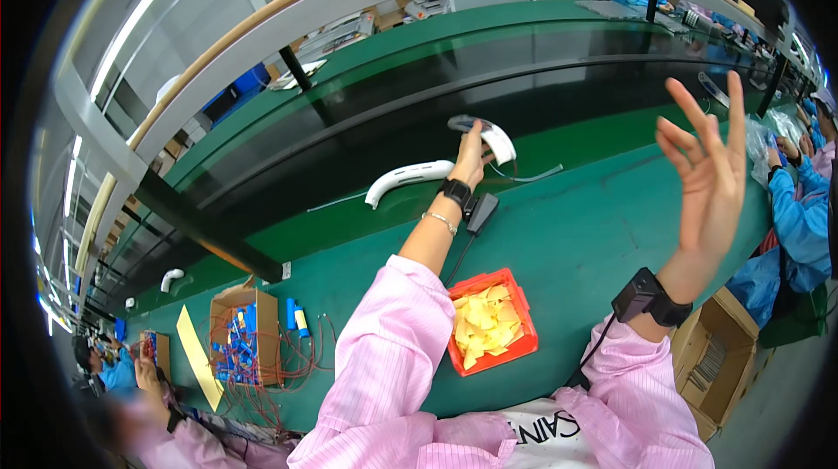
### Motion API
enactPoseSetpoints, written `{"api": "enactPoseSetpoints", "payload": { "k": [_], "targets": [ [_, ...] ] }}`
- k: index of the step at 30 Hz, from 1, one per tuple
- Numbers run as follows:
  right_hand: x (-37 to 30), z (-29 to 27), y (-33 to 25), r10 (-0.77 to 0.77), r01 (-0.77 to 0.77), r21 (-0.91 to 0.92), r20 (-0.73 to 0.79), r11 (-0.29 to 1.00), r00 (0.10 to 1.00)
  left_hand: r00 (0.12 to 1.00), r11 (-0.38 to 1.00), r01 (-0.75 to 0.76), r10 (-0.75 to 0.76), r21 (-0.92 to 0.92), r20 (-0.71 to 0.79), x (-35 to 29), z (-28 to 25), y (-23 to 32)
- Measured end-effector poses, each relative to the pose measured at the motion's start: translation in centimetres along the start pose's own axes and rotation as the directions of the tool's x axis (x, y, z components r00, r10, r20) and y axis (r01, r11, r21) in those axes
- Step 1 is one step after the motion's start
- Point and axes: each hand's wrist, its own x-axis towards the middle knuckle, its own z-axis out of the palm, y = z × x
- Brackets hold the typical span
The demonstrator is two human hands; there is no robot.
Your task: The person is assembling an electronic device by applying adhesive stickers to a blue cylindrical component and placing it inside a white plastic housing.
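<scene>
Head view: L hand (pixel 471 157) grips a curved white plastic piece w/ dark end (pixel 499 144) at the near edge of the glossy black strip (pixel 367 130), just right of a slotted white plastic arc (pixel 408 176); R hand (pixel 710 174) is up, empty, fingers spread wide. Step looks like picking up or setting down, can't tell which; next move prob. calls for steady L hold, pale thin cord (pixel 528 179) kept free.

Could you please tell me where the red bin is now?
In the head view, the red bin sits low and slightly right of centre on the green workbench, beside the pink left sleeve, below the left hand.
</scene>
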Motion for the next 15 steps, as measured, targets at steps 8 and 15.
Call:
{"api": "enactPoseSetpoints", "payload": {
  "k": [8,15],
  "targets": [
    [0.2,-7.9,0.0,-0.107,0.025,-0.302,-0.256,0.953,0.961,0.924,-0.338,-0.212,0.236,0.917,0.301,-3.5,-8.1,5.5],
    [0.8,-10.4,0.9,-0.237,0.056,-0.498,-0.310,0.865,0.921,0.919,-0.175,-0.080,0.369,0.981,0.141,-15.5,-16.6,9.3]
  ]
}}
